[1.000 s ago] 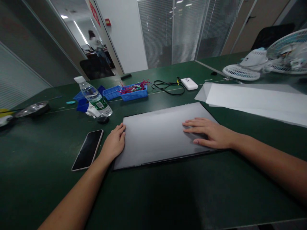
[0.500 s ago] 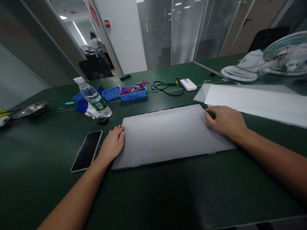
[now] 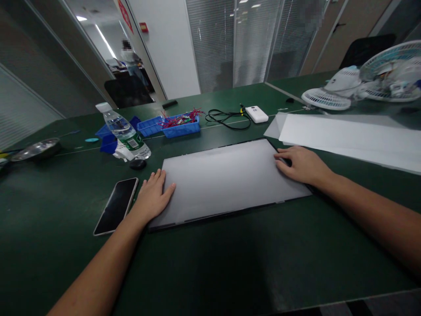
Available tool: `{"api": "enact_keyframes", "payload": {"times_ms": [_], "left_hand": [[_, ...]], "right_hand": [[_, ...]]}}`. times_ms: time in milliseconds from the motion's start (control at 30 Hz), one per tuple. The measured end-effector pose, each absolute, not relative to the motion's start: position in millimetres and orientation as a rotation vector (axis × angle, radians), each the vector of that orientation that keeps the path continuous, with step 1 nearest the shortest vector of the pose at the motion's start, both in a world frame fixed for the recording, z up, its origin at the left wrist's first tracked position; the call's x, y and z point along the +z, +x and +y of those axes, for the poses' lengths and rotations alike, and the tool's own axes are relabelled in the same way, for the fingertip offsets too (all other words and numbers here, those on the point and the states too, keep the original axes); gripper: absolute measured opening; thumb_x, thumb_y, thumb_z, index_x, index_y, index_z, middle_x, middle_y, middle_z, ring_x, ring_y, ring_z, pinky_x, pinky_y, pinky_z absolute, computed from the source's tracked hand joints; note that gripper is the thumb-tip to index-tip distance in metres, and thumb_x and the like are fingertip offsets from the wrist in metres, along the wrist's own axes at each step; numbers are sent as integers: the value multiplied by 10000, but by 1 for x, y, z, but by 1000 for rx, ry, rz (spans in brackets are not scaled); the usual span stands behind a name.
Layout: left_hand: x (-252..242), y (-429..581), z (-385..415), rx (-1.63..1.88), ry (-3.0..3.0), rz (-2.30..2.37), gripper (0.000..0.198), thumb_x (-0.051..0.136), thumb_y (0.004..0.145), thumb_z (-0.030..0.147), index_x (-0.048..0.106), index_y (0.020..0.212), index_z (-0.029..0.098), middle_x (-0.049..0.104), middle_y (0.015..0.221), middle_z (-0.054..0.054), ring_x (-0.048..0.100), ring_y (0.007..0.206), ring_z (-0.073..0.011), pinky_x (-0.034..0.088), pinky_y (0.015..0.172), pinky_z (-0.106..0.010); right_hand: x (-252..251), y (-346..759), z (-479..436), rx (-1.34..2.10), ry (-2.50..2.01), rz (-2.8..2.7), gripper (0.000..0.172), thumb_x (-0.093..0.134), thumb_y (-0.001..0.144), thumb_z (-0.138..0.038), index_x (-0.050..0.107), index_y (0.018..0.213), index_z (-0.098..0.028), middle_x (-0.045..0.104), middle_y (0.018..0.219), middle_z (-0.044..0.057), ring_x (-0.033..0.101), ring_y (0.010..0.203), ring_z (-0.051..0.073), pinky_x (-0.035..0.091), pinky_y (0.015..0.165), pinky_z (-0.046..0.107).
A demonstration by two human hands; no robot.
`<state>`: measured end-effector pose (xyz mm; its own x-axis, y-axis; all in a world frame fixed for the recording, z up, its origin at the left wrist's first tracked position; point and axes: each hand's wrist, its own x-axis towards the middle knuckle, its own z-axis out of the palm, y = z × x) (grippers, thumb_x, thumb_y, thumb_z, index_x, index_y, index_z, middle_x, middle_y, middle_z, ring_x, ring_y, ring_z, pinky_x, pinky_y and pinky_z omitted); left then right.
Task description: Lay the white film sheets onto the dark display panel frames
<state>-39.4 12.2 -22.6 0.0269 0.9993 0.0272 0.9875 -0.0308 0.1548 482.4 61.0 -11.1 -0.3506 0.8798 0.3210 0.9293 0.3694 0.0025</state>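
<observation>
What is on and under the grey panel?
On the panel: parts of the left hand and right hand, at opposite edges. It lies on the green tabletop; anything else beneath is covered.

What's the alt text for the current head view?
A person's left hand and right hand rest at opposite short edges of a flat grey rectangular panel on a green table. A black-screened rectangular phone lies to the left; behind are a blue plastic tray of red wires and a clear plastic bottle.

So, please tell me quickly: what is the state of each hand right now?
Left hand: open, resting at the left edge of the grey panel.
Right hand: at the panel's right edge; whether it grips cannot be told.
</observation>
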Motion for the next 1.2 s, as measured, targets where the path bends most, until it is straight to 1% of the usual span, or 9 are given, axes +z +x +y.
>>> {"api": "enact_keyframes", "payload": {"times_ms": [133, 200, 333, 433, 533, 667, 833, 1000, 1200], "left_hand": [[-24, -43, 14, 187, 2150, 2157, 942, 297, 1053, 663, 327, 1728, 7, 280, 1807, -256, 255, 1687, -460, 223, 1350, -663], [-25, -43, 15, 186, 2156, 2159, 959, 304, 1048, 674, 327, 1723, -7, 281, 1803, -271, 252, 1688, -458, 224, 1349, -661], [-27, -43, 15, 159, 2175, 2159, 981, 315, 1041, 692, 334, 1714, -20, 255, 1804, -296, 246, 1693, -450, 221, 1352, -652], [-27, -43, 14, 151, 2188, 2151, 982, 316, 1037, 703, 340, 1717, -4, 259, 1803, -296, 255, 1689, -453, 232, 1346, -659], [-26, -42, 12, 148, 2201, 2146, 981, 302, 1039, 707, 340, 1718, -1, 269, 1799, -301, 266, 1685, -458, 245, 1341, -661], [-21, -38, 9, 102, 2184, 2156, 1000, 282, 1044, 711, 312, 1722, -23, 257, 1798, -314, 259, 1687, -457, 248, 1346, -643], [-21, -36, 8, 101, 2188, 2155, 995, 292, 1050, 704, 318, 1714, -36, 260, 1793, -326, 264, 1686, -459, 246, 1347, -641], [-25, -39, 9, 141, 2208, 2159, 994, 298, 1044, 714, 336, 1713, -19, 288, 1789, -314, 277, 1684, -450, 258, 1346, -640], [-21, -37, 9, 37, 2193, 2185, 972, 294, 1049, 682, 331, 1717, -23, 276, 1798, -300, 273, 1688, -432, 260, 1353, -603]], "right_hand": [[-9, 491, 70, -128, -1560, -2362, 542, 504, 1031, -509, 824, 1348, -206, 775, 1356, 119, 713, 1257, 362, 570, 1100, 605], [-8, 504, 78, -152, -1591, -2318, 553, 508, 1029, -492, 800, 1382, -181, 763, 1368, 144, 684, 1300, 369, 536, 1139, 602], [-15, 539, 94, -274, -1751, -2166, 650, 515, 1026, -518, 688, 1524, -140, 647, 1549, 194, 519, 1506, 404, 420, 1237, 630], [-24, 553, 101, -213, -1933, -2101, 762, 491, 1038, -580, 570, 1630, -106, 565, 1630, 228, 467, 1545, 415, 401, 1242, 611], [-27, 552, 102, -147, -2111, -2046, 823, 406, 1070, -652, 533, 1648, -81, 555, 1624, 270, 517, 1469, 446, 414, 1182, 627], [-23, 544, 98, -175, -2204, -1986, 870, 346, 1067, -747, 632, 1543, -78, 599, 1547, 319, 572, 1343, 483, 388, 1110, 684], [-16, 537, 93, -235, -2258, -1943, 892, 356, 1037, -797, 715, 1421, -77, 667, 1392, 344, 636, 1160, 444, 472, 950, 582], [-9, 530, 89, -260, -2259, -1956, 844, 379, 1045, -759, 758, 1370, -78, 711, 1287, 330, 646, 1020, 377, 474, 843, 506], [1, 517, 82, -275, -2257, -1896, 582, 399, 1080, -515, 831, 1183, -138, 775, 1076, 247, 664, 885, 317, 440, 772, 433]]}}
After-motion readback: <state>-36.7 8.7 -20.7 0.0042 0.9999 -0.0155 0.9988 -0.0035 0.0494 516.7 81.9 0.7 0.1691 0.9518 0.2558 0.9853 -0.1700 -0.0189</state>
